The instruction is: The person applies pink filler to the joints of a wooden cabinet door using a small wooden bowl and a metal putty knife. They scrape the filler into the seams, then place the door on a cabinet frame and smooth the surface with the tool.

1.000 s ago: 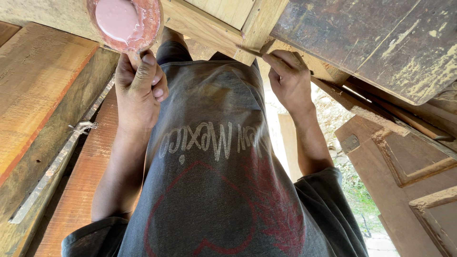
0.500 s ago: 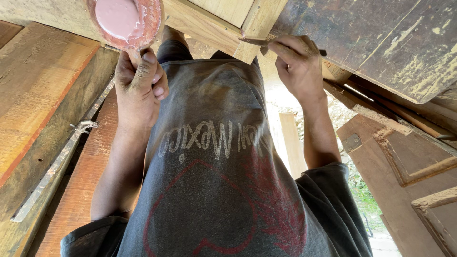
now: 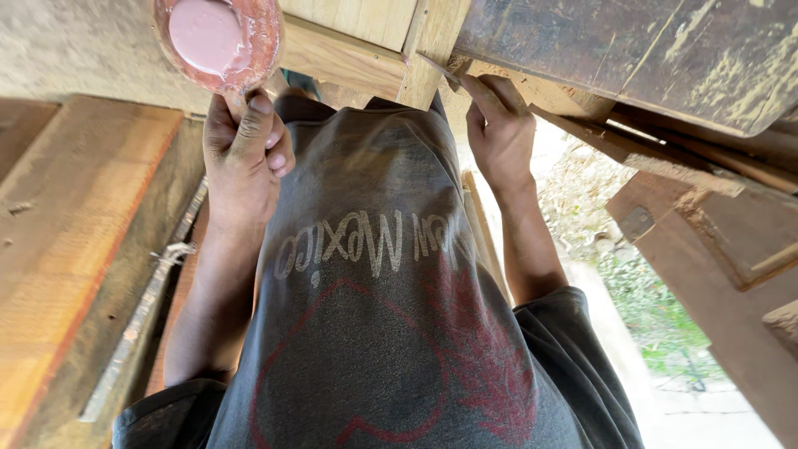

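On the far left, wide planks of orange-brown wood (image 3: 58, 249) run beside my left forearm, with a thin pale strip along their inner edge. My left hand (image 3: 243, 154) is raised and clenched around the lower edge of a small round container (image 3: 218, 37), its rim crusted reddish, filled with a smooth pink paste; the thumb lies up against its side, and the container sits directly above my knuckles at the top of the view. Between my two arms is the front of my dark grey T-shirt (image 3: 382, 333), bearing pale lettering across the chest and a faded red outline design lower down. Above the shirt, between the hands, a pale wooden frame (image 3: 366, 41) with an upright post crosses the top of the view. To the right of that, my right hand (image 3: 499, 133) is lifted to the underside of the frame, fingers pinched together on a thin, dark, pointed tool (image 3: 439, 66) whose tip touches the joint where the pale post meets a dark, worn board (image 3: 632, 50) streaked with yellowish scuffs. Right of my right wrist, more dark weathered timbers (image 3: 715, 233) slant downward, and beyond them, below my right elbow, lie bright stony ground and a patch of green plants (image 3: 657, 316).
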